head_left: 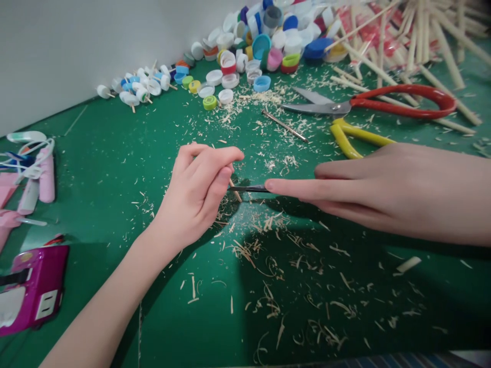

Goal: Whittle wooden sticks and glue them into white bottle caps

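Note:
My left hand (203, 186) pinches a thin wooden stick (235, 191), whose lower end points down at the green tabletop. From the right, my right hand (368, 191) is closed on a knife with a narrow dark blade (251, 188); its handle is hidden under the palm. The index finger lies stretched along the back of the blade. The blade's tip crosses the stick just beside my left thumb. Curled wood shavings (249, 250) are scattered below and around both hands.
Beyond my right hand lie open red-handled scissors (399, 99), a yellow-handled tool (345, 138) and a thin metal rod (284, 125). Bottle caps (261, 47) are heaped at the back, near wooden sticks (420, 38). Capped stick pieces (142, 88) and a magenta device (42, 286) are leftward.

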